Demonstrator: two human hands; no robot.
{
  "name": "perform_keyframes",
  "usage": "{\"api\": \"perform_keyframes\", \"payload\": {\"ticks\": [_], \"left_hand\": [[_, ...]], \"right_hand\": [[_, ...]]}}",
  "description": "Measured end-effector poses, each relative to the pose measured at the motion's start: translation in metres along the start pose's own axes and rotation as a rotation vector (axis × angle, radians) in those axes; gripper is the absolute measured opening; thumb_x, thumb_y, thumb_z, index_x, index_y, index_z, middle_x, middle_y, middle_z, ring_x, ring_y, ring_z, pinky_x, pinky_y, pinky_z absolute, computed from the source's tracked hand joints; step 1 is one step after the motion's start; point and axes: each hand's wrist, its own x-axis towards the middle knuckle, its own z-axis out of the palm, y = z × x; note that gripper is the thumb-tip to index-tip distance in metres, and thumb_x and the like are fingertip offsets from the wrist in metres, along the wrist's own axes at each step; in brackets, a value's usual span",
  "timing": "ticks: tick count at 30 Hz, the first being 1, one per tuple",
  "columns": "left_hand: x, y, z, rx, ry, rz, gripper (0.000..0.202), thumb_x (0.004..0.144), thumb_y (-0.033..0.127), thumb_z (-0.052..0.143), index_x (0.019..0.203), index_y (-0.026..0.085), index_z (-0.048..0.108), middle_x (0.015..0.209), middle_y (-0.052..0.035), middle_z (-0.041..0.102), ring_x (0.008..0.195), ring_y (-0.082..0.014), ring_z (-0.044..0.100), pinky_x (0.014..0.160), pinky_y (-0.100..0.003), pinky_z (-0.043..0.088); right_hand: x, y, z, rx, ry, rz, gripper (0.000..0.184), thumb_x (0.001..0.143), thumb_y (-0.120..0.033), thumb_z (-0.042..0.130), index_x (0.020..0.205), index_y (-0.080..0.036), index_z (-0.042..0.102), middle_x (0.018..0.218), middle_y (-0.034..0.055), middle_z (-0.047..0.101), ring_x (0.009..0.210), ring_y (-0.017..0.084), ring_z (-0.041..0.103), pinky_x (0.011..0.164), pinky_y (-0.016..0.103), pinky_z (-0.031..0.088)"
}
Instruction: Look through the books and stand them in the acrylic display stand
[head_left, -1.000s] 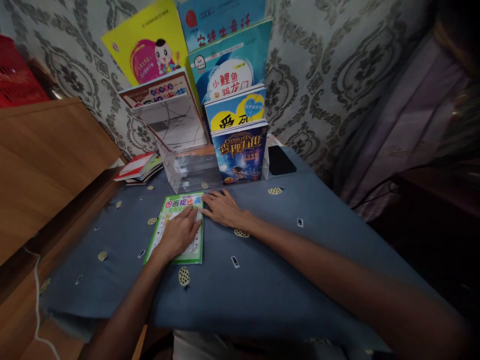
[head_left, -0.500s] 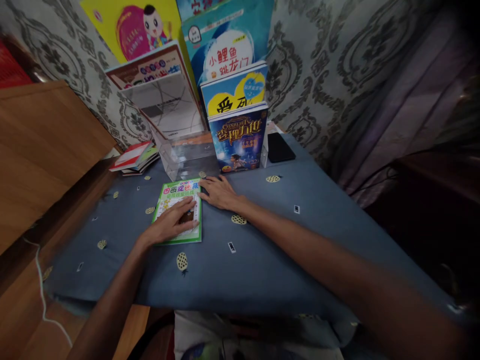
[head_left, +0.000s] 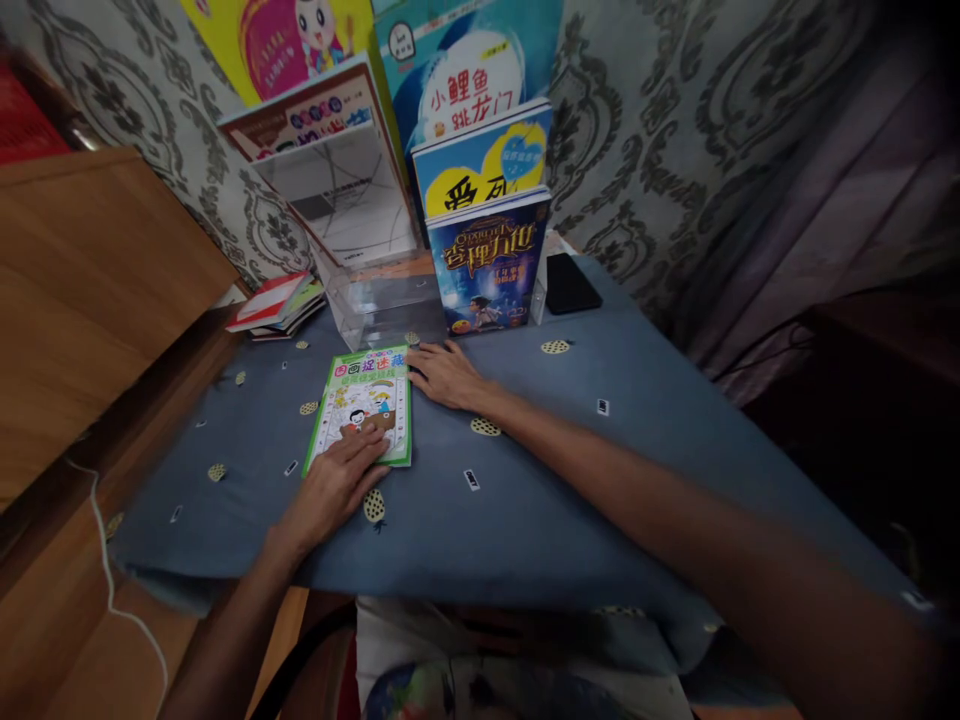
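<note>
Head view: nearest us, blue cloth (head_left: 540,520) covers the table in front of the clear stand (head_left: 349,320); a dragging forearm could ruck it and shift what's on top. Left hand (head_left: 336,488) lies over the low end of the green book (head_left: 364,398), fingers stretched out, resting on it, not pinching. Book's flat in front of the stand, top edge right by it; touching or not, we can't tell. If that palm shoves forward, we'd expect a creased cover or a skid into the stand. Right hand (head_left: 448,376) is apart from the left, fingers spread, clamped on nothing, tips by the book's top corner, near the stand; a forward slip could bump it. Dark blue book (head_left: 491,265), front of the stand, might rock then. Booklets (head_left: 279,308), left of the stand, are piled unevenly, so a knock could spill them. Black slab (head_left: 571,284), maybe a phone, sits right of the stand. Yellow book (head_left: 300,45) and teal book (head_left: 472,80) rise high at its back; top-heavy, we judge, if jolted.
</note>
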Motion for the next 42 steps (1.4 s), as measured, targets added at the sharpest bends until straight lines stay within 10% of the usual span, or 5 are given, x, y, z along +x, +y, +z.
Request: {"api": "perform_keyframes", "payload": {"ticks": [22, 35, 42], "left_hand": [[0.003, 0.008, -0.007, -0.146, -0.009, -0.201, 0.040, 0.100, 0.035, 0.040, 0.120, 0.022, 0.071, 0.130, -0.0057, 0.070, 0.125, -0.0232, 0.063, 0.109, -0.044, 0.048], [-0.006, 0.010, 0.000, -0.018, 0.016, -0.106, 0.036, 0.100, 0.034, 0.044, 0.122, 0.020, 0.070, 0.134, -0.0073, 0.068, 0.128, -0.0202, 0.061, 0.109, -0.038, 0.047], [0.034, 0.011, 0.003, 0.103, -0.060, -0.120, 0.038, 0.101, 0.028, 0.041, 0.132, 0.019, 0.063, 0.141, -0.0074, 0.062, 0.132, -0.0200, 0.057, 0.114, -0.036, 0.042]], "right_hand": [[-0.079, -0.050, -0.012, 0.520, 0.051, -0.073, 0.038, 0.104, -0.031, 0.040, 0.123, -0.020, 0.070, 0.120, 0.0094, 0.074, 0.111, 0.023, 0.067, 0.100, 0.040, 0.048], [-0.107, -0.077, -0.015, 0.164, 0.066, -0.329, 0.026, 0.098, -0.025, 0.054, 0.110, -0.017, 0.075, 0.115, 0.0132, 0.075, 0.112, 0.026, 0.066, 0.102, 0.045, 0.046], [-0.107, -0.078, -0.017, 0.078, 0.048, -0.394, 0.024, 0.098, -0.023, 0.054, 0.106, -0.018, 0.075, 0.114, 0.0123, 0.075, 0.106, 0.026, 0.067, 0.095, 0.043, 0.050]]}}
